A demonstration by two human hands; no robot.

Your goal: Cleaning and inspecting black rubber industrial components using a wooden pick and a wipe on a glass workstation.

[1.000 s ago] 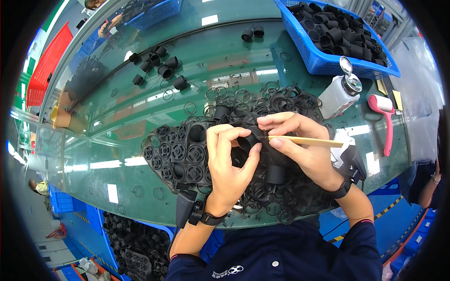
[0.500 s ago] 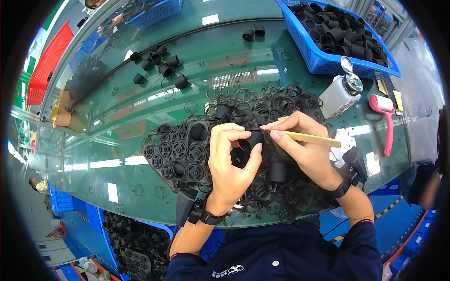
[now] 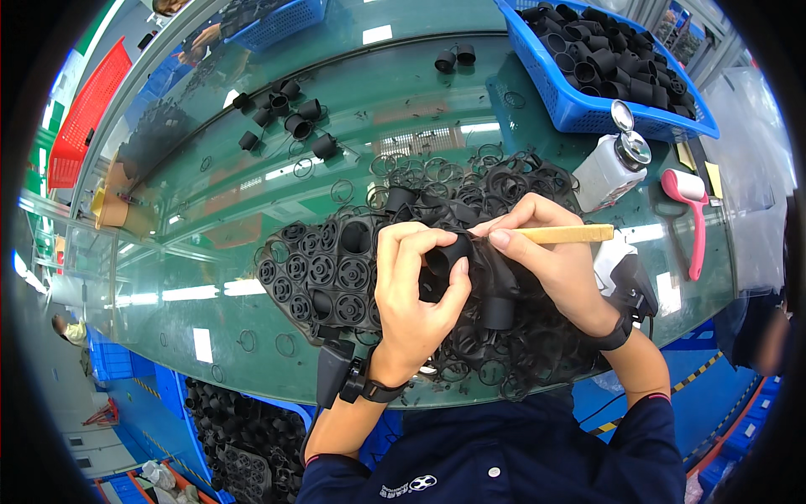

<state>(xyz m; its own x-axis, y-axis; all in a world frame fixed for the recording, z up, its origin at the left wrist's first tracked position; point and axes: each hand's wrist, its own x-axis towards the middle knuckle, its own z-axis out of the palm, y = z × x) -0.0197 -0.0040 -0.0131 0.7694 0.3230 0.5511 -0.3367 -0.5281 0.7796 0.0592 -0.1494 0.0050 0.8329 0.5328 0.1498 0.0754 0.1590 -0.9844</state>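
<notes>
My left hand [image 3: 413, 298] is closed round a black hollow cylinder [image 3: 453, 254], its thumb and fingers gripping the sides. In my right hand [image 3: 558, 273] is a slim tool with a flat tan wooden handle [image 3: 579, 234], pinched between thumb and fingers. Its tip lies close to the cylinder's rim; whether it touches I cannot tell. Under both hands spreads a heap of black rings and trimmings [image 3: 537, 181]. At its left lies a black moulded sheet [image 3: 319, 270] with round spoked parts, and another black cylinder [image 3: 499, 313] rests just below my hands.
A blue basket [image 3: 579, 122] full of black cylinders stands at the far right. Near it are a white pump bottle [image 3: 606, 175] with a metal top and a pink-handled lint roller [image 3: 695, 220]. Several loose cylinders [image 3: 297, 127] lie on the green table's far left.
The tan-handled tool has tilted, its rear end rising, and my right hand has shifted slightly. My left hand keeps its grip on the cylinder.
</notes>
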